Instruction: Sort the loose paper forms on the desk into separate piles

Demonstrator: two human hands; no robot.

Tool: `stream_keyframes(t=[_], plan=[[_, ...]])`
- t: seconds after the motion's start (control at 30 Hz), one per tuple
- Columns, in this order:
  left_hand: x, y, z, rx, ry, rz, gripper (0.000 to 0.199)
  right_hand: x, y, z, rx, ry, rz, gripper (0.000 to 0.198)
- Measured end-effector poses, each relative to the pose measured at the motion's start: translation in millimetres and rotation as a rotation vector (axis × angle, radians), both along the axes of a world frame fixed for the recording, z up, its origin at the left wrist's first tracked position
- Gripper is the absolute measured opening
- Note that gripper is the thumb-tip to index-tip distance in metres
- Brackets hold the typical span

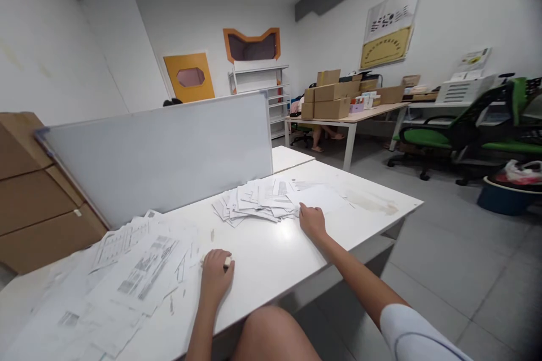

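Note:
My left hand (217, 271) rests on the white table near its front edge, fingers curled round a small cream-coloured block (228, 262) that shows beside the thumb. To its left spreads a loose heap of printed papers (146, 268). Farther back, my right hand (312, 221) is closed at the right end of a second stack of papers (258, 200). Its index fingertip meets a small whitish bit by the paper edges, and I cannot make out what the fingers pinch. A blank white sheet (324, 198) lies just beyond this hand.
A whiteboard panel (169, 152) stands along the table's back edge. Cardboard boxes (38, 197) are stacked at the left. Across the room are another table with boxes (330, 107), green chairs (432, 135), a blue tub (503, 196), and a person's legs under that table.

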State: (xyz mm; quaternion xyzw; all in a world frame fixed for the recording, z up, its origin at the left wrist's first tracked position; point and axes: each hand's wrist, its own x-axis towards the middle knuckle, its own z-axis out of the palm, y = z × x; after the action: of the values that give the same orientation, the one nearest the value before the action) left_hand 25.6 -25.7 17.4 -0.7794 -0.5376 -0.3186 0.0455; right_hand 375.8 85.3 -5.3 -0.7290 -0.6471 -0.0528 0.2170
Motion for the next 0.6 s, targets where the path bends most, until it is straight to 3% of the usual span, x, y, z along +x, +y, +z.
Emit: stream_keyframes(t=[0.1, 0.27, 0.6], plan=[[3, -3, 1.1, -0.022, -0.014, 0.004, 0.013, -2, 3, -5, 0.021, 0.006, -0.037, 0.051], [3, -2, -0.3, -0.056, -0.024, -0.015, 0.014, 0, 11, -13, -0.104, 0.125, -0.153, 0.064], [8, -10, -1.4, 0.001, -0.004, 0.046, 0.013, 7, 4, -3, -0.023, 0.165, -0.080, 0.036]])
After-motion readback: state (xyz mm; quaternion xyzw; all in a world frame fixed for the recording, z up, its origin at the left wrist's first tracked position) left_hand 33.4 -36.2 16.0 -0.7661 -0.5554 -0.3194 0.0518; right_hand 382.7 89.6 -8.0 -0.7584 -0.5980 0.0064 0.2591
